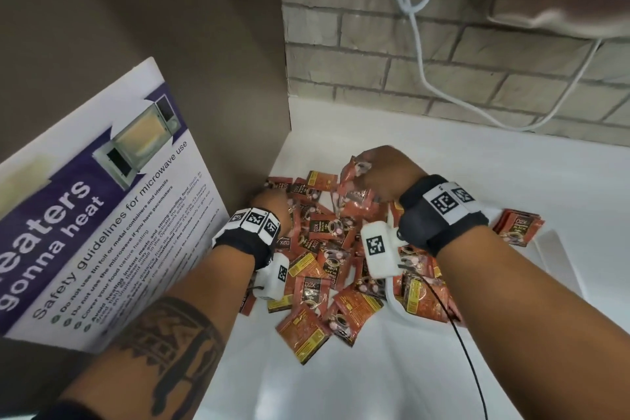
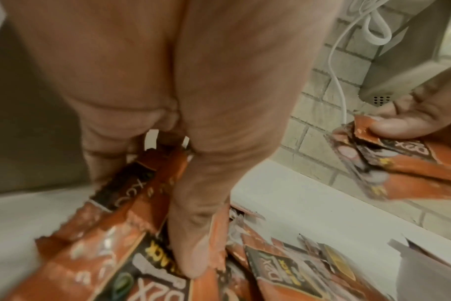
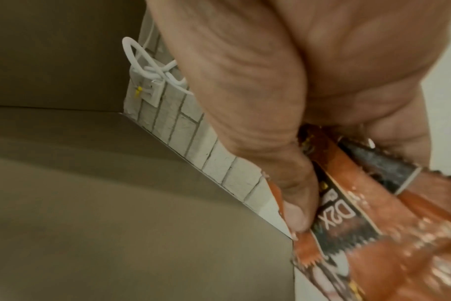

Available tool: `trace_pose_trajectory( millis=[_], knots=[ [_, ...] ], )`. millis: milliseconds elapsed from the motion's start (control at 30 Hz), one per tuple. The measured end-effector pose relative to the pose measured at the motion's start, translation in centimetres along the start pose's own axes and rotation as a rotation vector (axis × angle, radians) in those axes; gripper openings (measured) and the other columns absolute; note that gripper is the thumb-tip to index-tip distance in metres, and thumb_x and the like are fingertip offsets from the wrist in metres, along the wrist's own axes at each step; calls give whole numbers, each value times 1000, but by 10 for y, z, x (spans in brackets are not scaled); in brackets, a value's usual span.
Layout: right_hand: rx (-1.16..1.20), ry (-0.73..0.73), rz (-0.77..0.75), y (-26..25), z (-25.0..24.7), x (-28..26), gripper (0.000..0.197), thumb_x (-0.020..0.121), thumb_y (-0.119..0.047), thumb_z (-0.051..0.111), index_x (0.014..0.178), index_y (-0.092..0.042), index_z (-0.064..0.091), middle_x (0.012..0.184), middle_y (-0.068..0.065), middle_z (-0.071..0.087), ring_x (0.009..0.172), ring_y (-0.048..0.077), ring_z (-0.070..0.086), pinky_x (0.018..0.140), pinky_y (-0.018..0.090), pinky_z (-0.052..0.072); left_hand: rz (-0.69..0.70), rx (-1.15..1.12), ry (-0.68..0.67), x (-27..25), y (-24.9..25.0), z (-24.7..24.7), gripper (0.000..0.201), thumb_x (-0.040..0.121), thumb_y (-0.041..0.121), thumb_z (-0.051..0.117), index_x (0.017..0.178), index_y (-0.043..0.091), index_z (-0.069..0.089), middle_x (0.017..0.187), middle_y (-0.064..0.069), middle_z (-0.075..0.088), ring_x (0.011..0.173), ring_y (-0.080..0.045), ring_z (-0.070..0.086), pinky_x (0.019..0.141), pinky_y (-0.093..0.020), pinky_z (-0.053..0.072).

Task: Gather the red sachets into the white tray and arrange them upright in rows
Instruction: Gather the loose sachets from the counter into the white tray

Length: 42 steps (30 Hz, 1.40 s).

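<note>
The sachets (image 1: pixel 315 259) are looking like glossy foil-film, crinkled, with serrated edges, and are catching the light. The counter (image 1: pixel 375 385) is showing a smooth white surface with a soft sheen. The wall (image 1: pixel 375 54) is showing rough, matt brick. The poster (image 1: pixel 102 215) is looking like smooth paper. The cable (image 1: pixel 419 54) is looking like smooth white plastic. The wristbands (image 1: pixel 439 215) are looking like black cloth.

Pale brick wall (image 1: pixel 392 44), white countertop (image 1: pixel 477 164), brown side panel (image 1: pixel 153 10), microwave safety poster (image 1: pixel 102 208).

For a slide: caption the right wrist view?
Right hand grips a bunch of red foil sachets beside a brick wall.
</note>
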State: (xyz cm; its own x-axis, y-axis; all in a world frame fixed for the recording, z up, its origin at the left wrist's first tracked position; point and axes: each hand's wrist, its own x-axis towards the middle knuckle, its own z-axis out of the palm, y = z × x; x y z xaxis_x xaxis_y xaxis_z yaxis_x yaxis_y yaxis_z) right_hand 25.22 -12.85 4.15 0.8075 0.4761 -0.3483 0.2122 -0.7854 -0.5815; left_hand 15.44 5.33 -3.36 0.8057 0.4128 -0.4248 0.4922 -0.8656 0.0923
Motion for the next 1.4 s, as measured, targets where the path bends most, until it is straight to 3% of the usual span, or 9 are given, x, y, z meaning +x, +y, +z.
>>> trace_pose_trajectory(
  millis=[67,167,300,533,800,1000,1133,1300,1400],
  knots=[
    [-71,-77,-6,1,12,-8,48,87,-19,76,132,-9,62,115,10,69,77,20,63,59,25,51,18,-8,0,-2,0,-6,40,88,12,72,125,4,60,126,-11,64,115,-28,62,94,-34,53],
    [-193,-140,-11,3,31,-15,57,88,-24,75,141,-15,56,132,5,62,101,20,63,79,28,52,62,-23,20,-5,0,-22,33,85,10,75,116,5,65,116,-10,68,101,-27,66,83,-32,54],
    [-306,-216,9,5,55,-9,70,85,-29,78,146,-11,48,146,6,51,129,27,52,98,33,45,146,-67,-66,-6,8,-27,70,75,19,87,135,11,54,129,-8,62,114,-28,61,94,-38,52],
    [-445,-227,96,2,85,11,42,81,-29,81,113,-4,68,107,8,70,87,21,63,71,28,50,266,-11,-171,6,21,-4,110,71,21,90,158,27,24,154,-4,45,133,-28,51,106,-39,47],
    [-428,-109,59,8,79,9,37,92,-24,67,125,-7,65,123,9,66,115,26,62,90,30,53,229,-70,-99,12,21,3,73,72,15,87,130,33,46,131,-7,49,100,-29,63,85,-39,57],
    [-275,-36,95,13,68,4,31,93,-30,67,106,-2,68,105,7,68,91,22,63,70,26,47,212,-149,-46,11,15,-2,74,77,16,85,140,21,46,132,-6,60,114,-27,61,95,-37,52],
    [-6,73,51,17,44,-15,25,90,-30,71,79,-11,60,83,3,63,73,19,57,53,24,37,231,-156,-12,-1,12,-24,43,73,21,87,106,18,59,106,-3,68,92,-21,64,78,-29,50],
    [542,245,19,43,-16,-68,15,86,-21,77,93,-14,67,87,5,74,70,22,70,58,32,56,239,-286,85,-25,13,-55,42,74,19,87,105,16,59,100,-3,66,90,-24,63,82,-36,53],
    [591,302,90,87,-39,-95,22,80,-25,83,95,-17,70,89,8,76,73,28,70,69,45,58,319,-424,105,-45,34,-59,39,78,21,84,107,19,59,103,1,69,86,-21,64,75,-33,51]
  ],
)
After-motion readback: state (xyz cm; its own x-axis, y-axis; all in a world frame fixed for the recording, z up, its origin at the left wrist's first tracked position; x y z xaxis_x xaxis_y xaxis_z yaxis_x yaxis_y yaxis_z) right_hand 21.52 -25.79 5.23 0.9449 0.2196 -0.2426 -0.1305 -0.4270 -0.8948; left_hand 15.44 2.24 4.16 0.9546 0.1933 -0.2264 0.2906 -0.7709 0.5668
